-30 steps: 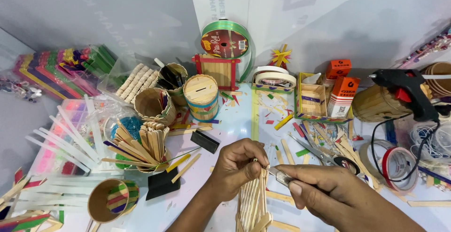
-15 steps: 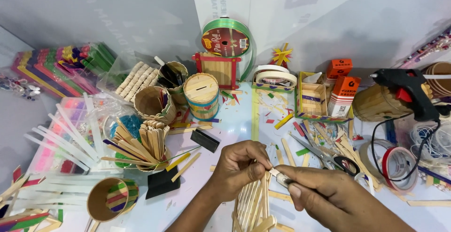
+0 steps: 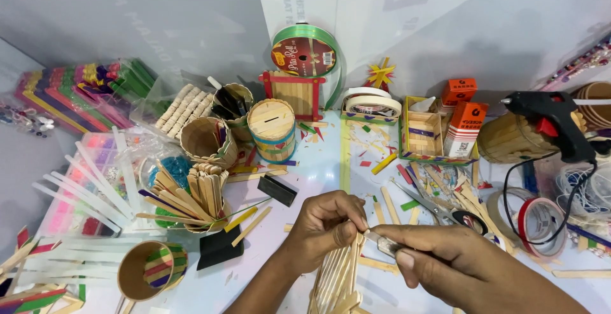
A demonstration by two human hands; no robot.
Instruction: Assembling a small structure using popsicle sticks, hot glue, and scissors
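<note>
Left hand (image 3: 321, 228) pinching partly assembled craft-stick panel (image 3: 337, 276); right hand (image 3: 445, 266) gripping small metal tool (image 3: 384, 244) at its top edge. Sticks joined; trimming seemingly unfinished.

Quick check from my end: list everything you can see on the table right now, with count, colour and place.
stick bundle: one, natural wood, bottom centre, held
blade: one, metallic, at the bundle's top
scissors: one pair, dark handles, right of centre
glue gun: one, black, right
tape rolls: two stacked, cream, centre back
ribbon spool: one, green, back centre
stick barrel: one, wood with coloured bands, centre
paper cup: one, brown, bottom left
orange boxes: two, right of centre
left hand: grips bundle
right hand: holds blade
</note>
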